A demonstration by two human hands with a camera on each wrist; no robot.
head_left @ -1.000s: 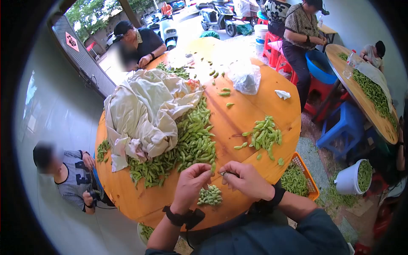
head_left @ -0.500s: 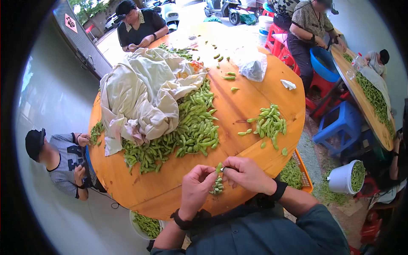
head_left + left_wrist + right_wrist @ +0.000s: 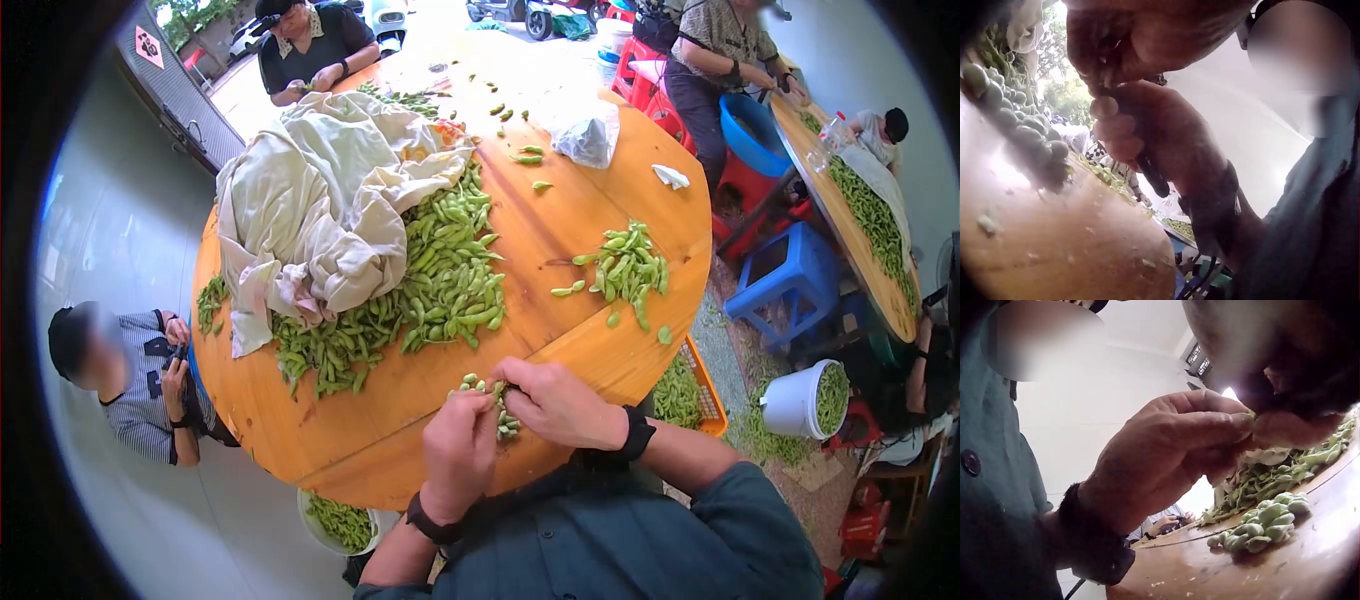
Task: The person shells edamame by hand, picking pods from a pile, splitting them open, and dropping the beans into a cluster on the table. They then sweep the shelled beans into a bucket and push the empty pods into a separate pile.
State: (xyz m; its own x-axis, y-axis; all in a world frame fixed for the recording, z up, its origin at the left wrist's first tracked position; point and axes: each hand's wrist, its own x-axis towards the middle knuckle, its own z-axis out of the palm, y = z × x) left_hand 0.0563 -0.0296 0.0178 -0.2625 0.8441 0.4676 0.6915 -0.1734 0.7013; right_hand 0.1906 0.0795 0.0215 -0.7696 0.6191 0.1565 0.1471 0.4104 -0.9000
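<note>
Left grip: narrow, fingertips closed on a small green bean pod, which is held just above the near edge of the round bench. Right grip: brought up to the same pod; a dark handle is held under its curled fingers. Most of the pod is covered by the fingers, so its condition cannot be told.

Shelled beans are heaped on the bench, low and close to both hands; in the head view they are partly hidden by them. A large heap of pods is spread at centre-left, its far left part covered by a crumpled pale cloth. A smaller pile of pods is set apart to the right. On the far side are seen a plastic bag and, farther right, a white tissue.

Below the right edge, pods are held in an orange basket; more are contained in a white bucket, farther right on the floor. A blue stool is placed beyond it. At left, a person in a striped shirt is seated by the bench.
</note>
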